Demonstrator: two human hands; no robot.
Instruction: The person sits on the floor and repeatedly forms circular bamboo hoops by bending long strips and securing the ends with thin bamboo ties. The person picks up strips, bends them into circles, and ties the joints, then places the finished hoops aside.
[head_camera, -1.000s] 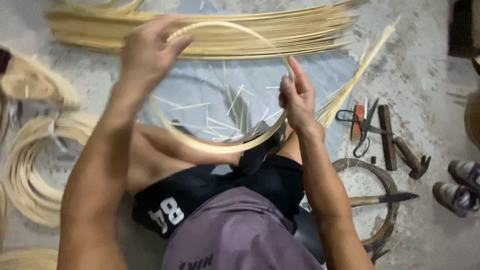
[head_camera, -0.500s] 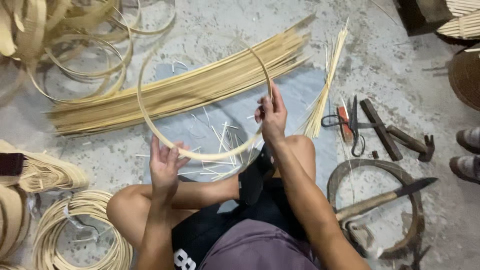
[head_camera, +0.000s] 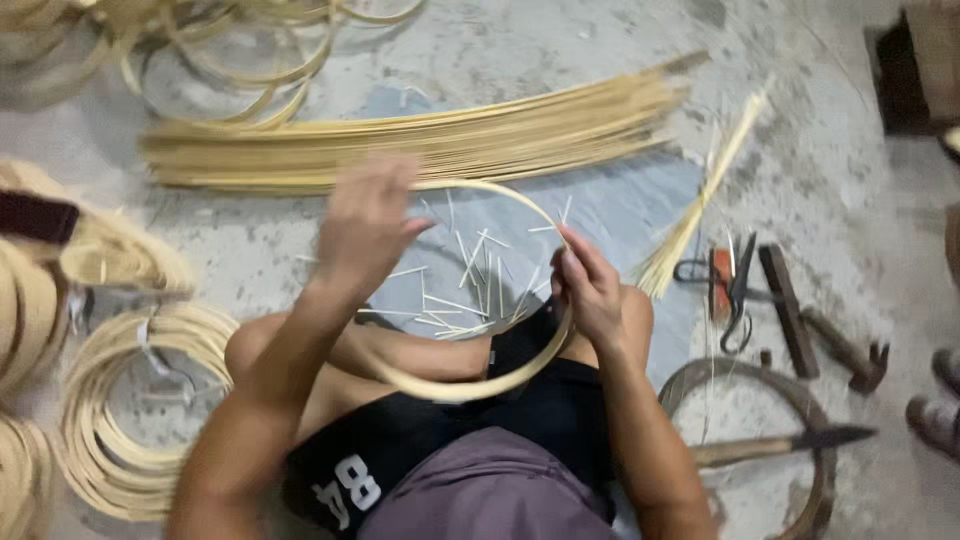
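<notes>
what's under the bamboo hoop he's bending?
Under the bamboo hoop: grey sheet strewn with thin bamboo slivers, plus the person's bare legs. The left hand covers the hoop's upper-left arc; the right hand pinches its right side.

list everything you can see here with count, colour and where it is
bent cane strip: one, pale yellow, curved into a hoop over the lap, held by both hands
long cane strip bundle: one pile, pale yellow, across the floor ahead
loose cane hoops: several, pale, top left
coiled hoop stacks: a few, cream, left edge
thin splint bunch: one, straw colour, right of the grey sheet
grey sheet: one, blue-grey, under the work, strewn with short offcuts
scissors: one pair, dark, on the right
hammer: one, dark, far right
metal ring: one, rusty brown, lower right
knife: one, wooden handle, dark blade, across the ring
left hand: raised, on the strip's upper end
right hand: gripping the strip's right side
</notes>
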